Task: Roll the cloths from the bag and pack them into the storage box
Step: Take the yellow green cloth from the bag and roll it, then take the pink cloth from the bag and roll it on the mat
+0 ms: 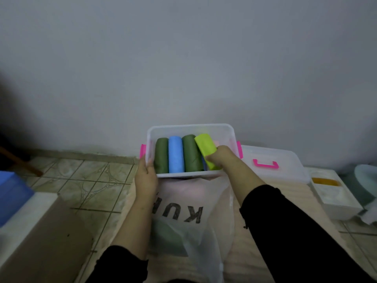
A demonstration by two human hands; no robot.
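Observation:
A clear storage box [189, 128] with pink latches stands against the wall. Inside lie two dark green rolls [161, 155] and a blue roll [175, 155] side by side. My right hand [221, 157] grips a lime-green rolled cloth [205, 146], tilted over the box's right part. My left hand [145, 176] grips the box's near left corner. A translucent plastic bag [183, 213] with black letters lies in front of the box, with a green cloth showing through it.
The box's clear lid [271, 166] with a pink handle lies to the right. A white tissue box [334, 196] sits further right. A blue object [12, 193] is at the far left on a white ledge. Tiled floor stretches to the left.

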